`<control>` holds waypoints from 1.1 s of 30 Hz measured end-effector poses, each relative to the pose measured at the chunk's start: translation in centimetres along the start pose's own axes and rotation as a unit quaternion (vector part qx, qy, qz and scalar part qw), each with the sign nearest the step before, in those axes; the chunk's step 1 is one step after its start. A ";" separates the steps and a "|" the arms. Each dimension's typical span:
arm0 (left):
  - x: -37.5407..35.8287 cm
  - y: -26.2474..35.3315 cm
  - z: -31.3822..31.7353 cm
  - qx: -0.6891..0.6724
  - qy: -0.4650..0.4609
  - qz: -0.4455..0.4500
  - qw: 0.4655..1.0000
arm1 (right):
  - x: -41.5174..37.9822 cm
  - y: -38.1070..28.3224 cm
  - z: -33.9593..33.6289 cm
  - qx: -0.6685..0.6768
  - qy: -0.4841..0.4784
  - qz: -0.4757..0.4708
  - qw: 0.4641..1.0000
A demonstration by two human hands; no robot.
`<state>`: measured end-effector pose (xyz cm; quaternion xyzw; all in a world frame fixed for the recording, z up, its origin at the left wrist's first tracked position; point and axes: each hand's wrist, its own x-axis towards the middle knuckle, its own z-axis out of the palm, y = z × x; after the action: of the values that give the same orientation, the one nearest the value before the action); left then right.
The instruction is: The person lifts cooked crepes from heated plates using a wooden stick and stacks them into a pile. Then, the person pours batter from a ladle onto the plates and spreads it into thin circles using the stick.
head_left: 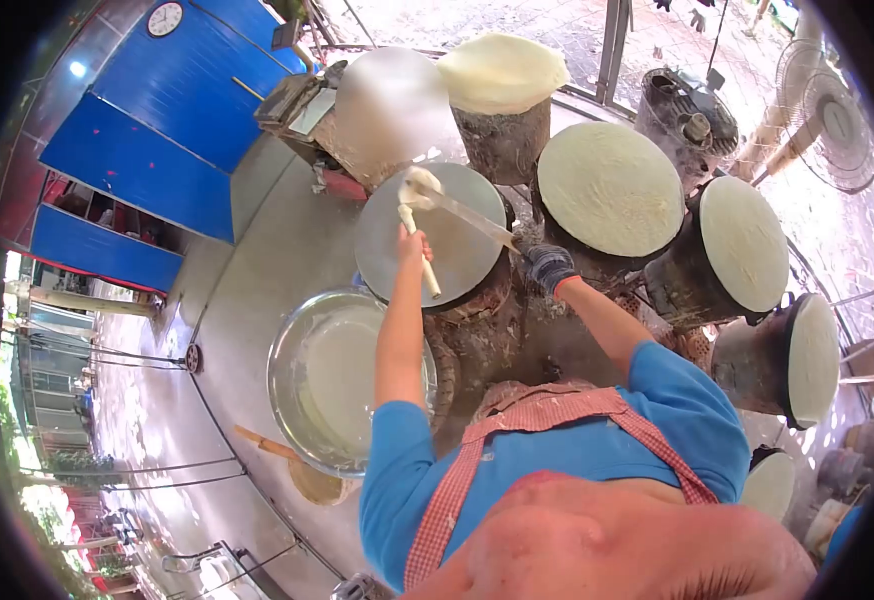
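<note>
My left hand [414,243] is closed around the pale stick handle of a batter spreader [408,214]. Its far end is coated in thick white batter, so the shape of the head is hidden. My right hand [549,265], in a dark grey glove, grips a long flat scraper [472,217]. The scraper's tip reaches the batter-coated end of the spreader. Both tools are over a round grey griddle [382,250], whose surface looks bare apart from them. Close to my left forearm stands a big metal bowl [279,375] of pale liquid batter.
Several drum stoves with round griddles curve around to the right, bearing pale flat sheets such as this one [612,190]. Another sheet [502,72] droops over a drum at the back. A standing fan [837,130] is at far right. Beside the bowl lies a wooden-handled tool [267,442].
</note>
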<state>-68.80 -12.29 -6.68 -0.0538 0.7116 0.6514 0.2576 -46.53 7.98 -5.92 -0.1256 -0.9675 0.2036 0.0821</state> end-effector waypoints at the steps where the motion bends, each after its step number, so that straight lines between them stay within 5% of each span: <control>1: 1.1 0.1 0.0 0.162 0.084 0.056 0.982 | 0.3 -0.4 -0.9 -0.033 -0.021 0.054 0.998; 2: 2.1 0.1 -0.7 0.157 0.085 0.061 0.982 | 1.3 -0.2 -1.6 -0.037 -0.017 0.051 0.998; 4: 1.2 -0.7 -2.3 0.470 0.215 0.216 0.829 | 1.7 1.6 -2.3 0.317 -0.054 0.165 0.932; 5: -1.3 1.5 -2.1 0.512 0.203 0.152 0.821 | 1.8 2.8 0.5 0.614 -0.018 0.142 0.777; 6: -1.3 2.6 -1.9 0.507 0.207 0.152 0.823 | 3.3 2.3 2.4 0.610 -0.020 0.138 0.780; 8: -1.7 2.9 -1.8 0.520 0.140 0.172 0.825 | 5.0 0.7 7.1 0.516 0.124 0.100 0.842; 9: -1.8 3.1 -1.6 0.524 0.136 0.161 0.825 | 6.2 3.4 12.6 0.243 0.102 0.057 0.963; 11: -0.8 5.5 -1.4 0.285 0.214 0.461 0.813 | 5.3 1.6 7.6 0.154 0.062 0.068 0.984; 12: -1.1 7.3 -2.5 0.293 0.212 0.464 0.809 | 6.2 1.2 5.4 0.056 0.033 0.069 0.995; 14: -2.8 9.9 -5.0 0.167 0.151 0.411 0.884 | 7.8 2.6 7.5 0.148 0.045 0.104 0.983; 16: -6.3 9.2 -6.9 0.160 0.107 0.360 0.913 | 8.5 -3.8 7.3 0.360 0.033 0.189 0.913; 17: -8.1 8.4 -8.0 0.148 0.073 0.311 0.936 | 9.9 -6.5 8.6 0.324 0.043 0.174 0.929; 19: -7.3 -0.2 -11.8 0.292 0.059 0.368 0.881 | 11.9 -6.9 9.8 0.202 0.031 0.113 0.972; 21: -12.2 -4.5 -13.8 0.270 0.030 0.191 0.943 | 12.5 -5.4 6.8 0.123 -0.001 0.064 0.990; 23: -15.8 -8.7 -15.8 0.326 0.075 0.301 0.893 | 10.9 -2.3 6.8 0.134 0.001 0.071 0.988; 24: -17.9 -9.1 -16.4 0.308 0.073 0.276 0.907 | 10.6 0.8 12.0 0.372 0.035 0.057 0.926; 26: -19.6 -9.6 -16.8 0.289 0.058 0.242 0.924 | 8.1 -1.2 13.7 0.487 0.061 0.087 0.867; 28: -20.3 -10.6 -16.8 0.310 0.076 0.223 0.921 | 7.8 -8.6 10.1 0.380 0.050 0.143 0.912; 30: -20.3 -10.7 -16.8 0.300 0.065 0.214 0.927 | 8.4 -11.0 7.2 0.426 -0.175 0.249 0.852; 32: -21.2 -11.0 -17.6 0.294 0.062 0.212 0.930 | 7.4 -7.6 3.2 0.372 -0.082 0.128 0.916; 33: -21.2 -10.7 -17.9 0.324 0.066 0.226 0.916 | 6.8 -6.9 2.8 0.527 -0.042 0.162 0.833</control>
<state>-51.37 -36.39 -6.73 0.1514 0.8923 0.4211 0.0591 -55.08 2.69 -4.80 -0.2100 -0.6818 0.6981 0.0609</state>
